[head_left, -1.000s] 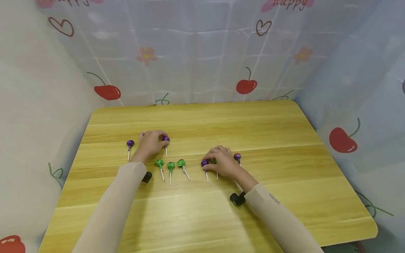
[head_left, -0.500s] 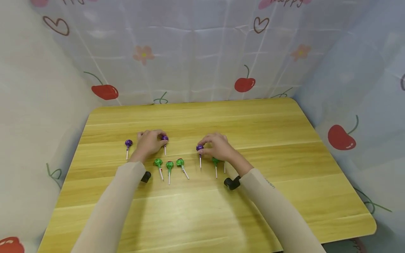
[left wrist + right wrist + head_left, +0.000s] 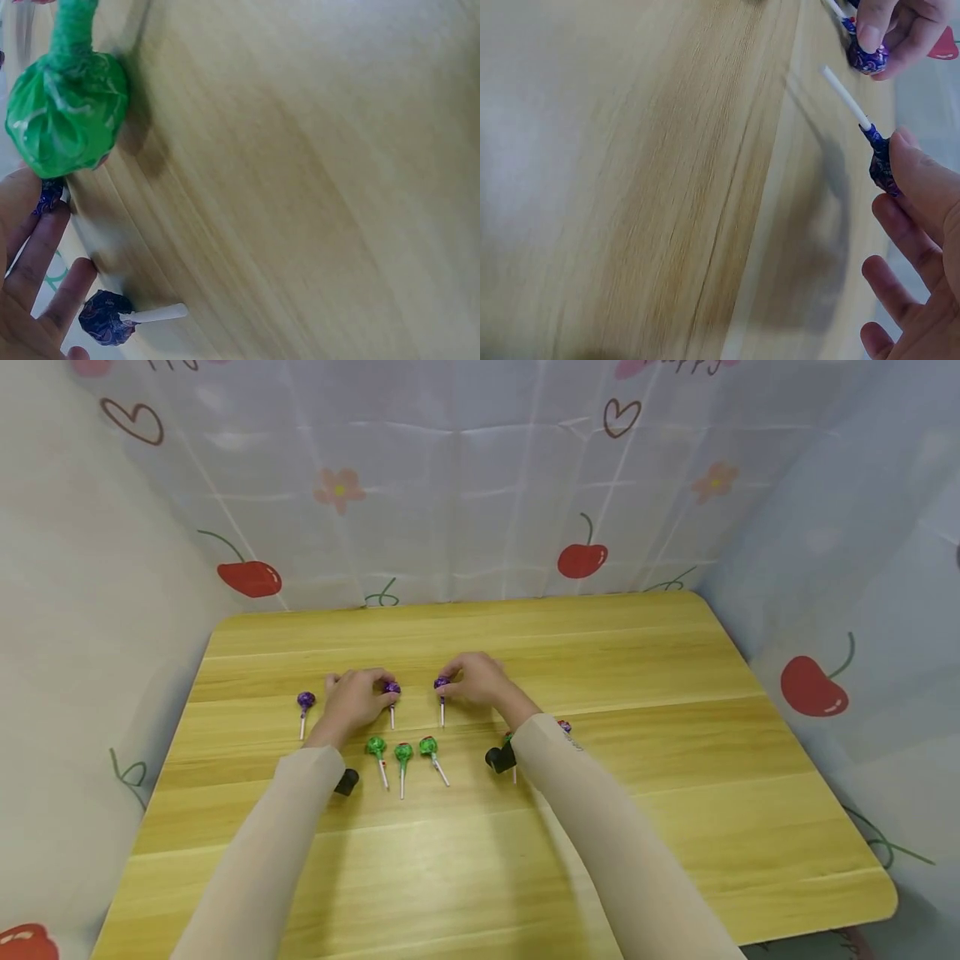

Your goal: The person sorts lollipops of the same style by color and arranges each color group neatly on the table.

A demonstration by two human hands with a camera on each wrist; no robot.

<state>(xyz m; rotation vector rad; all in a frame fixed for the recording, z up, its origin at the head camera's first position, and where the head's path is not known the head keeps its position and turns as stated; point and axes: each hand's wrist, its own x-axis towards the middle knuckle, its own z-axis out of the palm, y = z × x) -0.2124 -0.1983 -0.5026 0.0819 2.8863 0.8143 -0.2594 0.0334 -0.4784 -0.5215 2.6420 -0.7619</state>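
My left hand (image 3: pixel 354 702) pinches the head of a purple-wrapped lollipop (image 3: pixel 392 688), its white stick pointing toward me. To the right of it, my right hand (image 3: pixel 480 682) holds another purple lollipop (image 3: pixel 442 682) between thumb and fingers. In the right wrist view this lollipop (image 3: pixel 883 163) hangs above the table with its shadow below. A third purple lollipop (image 3: pixel 306 700) lies left of my left hand. Several green lollipops, among them one in the middle (image 3: pixel 403 752), lie nearer me in a row. A green wrapper (image 3: pixel 71 112) looms close in the left wrist view.
Under my right sleeve (image 3: pixel 592 810), a green lollipop and a purple lollipop (image 3: pixel 564 726) lie partly hidden. Black wrist cameras (image 3: pixel 501 759) stick out beneath both sleeves. The wooden table (image 3: pixel 720 793) is bounded by a patterned curtain (image 3: pixel 450 527) behind and at the sides.
My right hand has picked up the purple lollipop beside the green one and carried it left and away from me, toward my left hand. The left hand stays at its lollipop.
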